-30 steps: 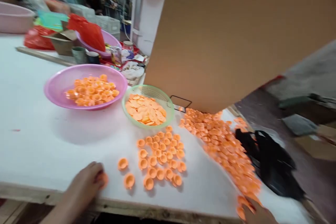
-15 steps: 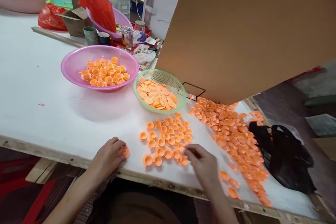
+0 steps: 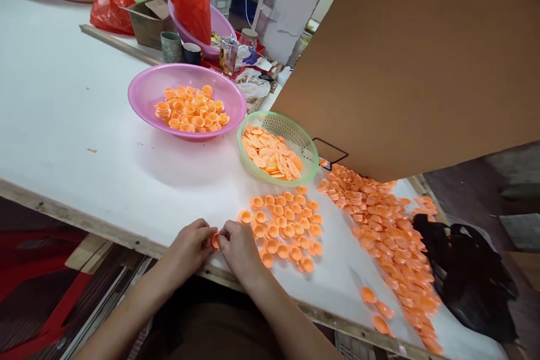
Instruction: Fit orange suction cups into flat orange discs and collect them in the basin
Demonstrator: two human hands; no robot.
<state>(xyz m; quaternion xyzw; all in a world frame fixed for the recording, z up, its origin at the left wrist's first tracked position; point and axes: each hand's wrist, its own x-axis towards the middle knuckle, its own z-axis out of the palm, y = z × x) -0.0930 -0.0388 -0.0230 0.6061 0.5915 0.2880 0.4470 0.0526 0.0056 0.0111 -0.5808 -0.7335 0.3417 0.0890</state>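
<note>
My left hand [image 3: 194, 244] is closed on a small orange plastic disc [image 3: 215, 241] near the table's front edge. My right hand [image 3: 242, 250] meets it there, its fingertips pinched against the same orange piece. The fingers hide most of what lies between them. Just right of my hands, several small orange plastic cups [image 3: 273, 230] stand in loose rows, mostly with their openings up. Flat orange discs [image 3: 274, 152] fill part of a green strainer basket [image 3: 310, 164] behind them. More orange cups [image 3: 194, 109] lie in a pink basin [image 3: 143, 93] farther back.
A long heap of orange pieces [image 3: 379, 225] spreads along the right, beside a black bag [image 3: 468, 275]. A large cardboard sheet [image 3: 405, 67] rises behind it. Mugs [image 3: 171, 46], a carton [image 3: 147, 22] and red plastic bags [image 3: 112, 11] stand at the back.
My right hand has moved left from the rows of cups to my left hand, and the fingertips now meet at the orange piece. The view has shifted slightly.
</note>
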